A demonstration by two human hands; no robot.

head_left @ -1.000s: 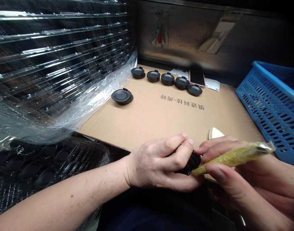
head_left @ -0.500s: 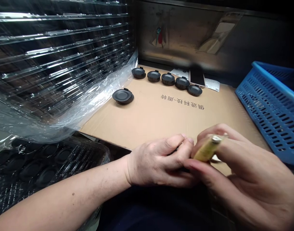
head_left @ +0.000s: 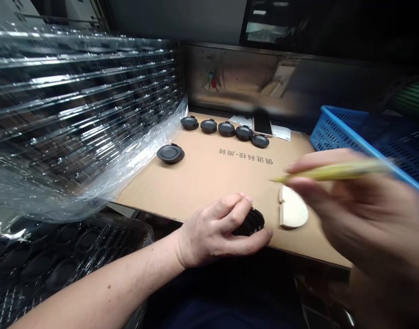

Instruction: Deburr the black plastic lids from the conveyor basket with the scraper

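My left hand rests at the near edge of the cardboard, its fingers curled round a black round part. That part is partly hidden by the fingers. Off to the right, my right hand is blurred and pinches a slim yellow pen-like tool whose pointed end faces left. Between the hands lies a cream half-round pad with a notched straight edge. Farther left stands a small stack of black round dishes.
Several more stacks of black dishes line the back of the cardboard sheet, near a phone. A blue basket stands at the right. Clear plastic trays rise at the left; another tray sits below.
My right hand has drawn away from the left, to the right, and the yellow tool now points left. The cream pad has come into fuller view. The camera looks higher.
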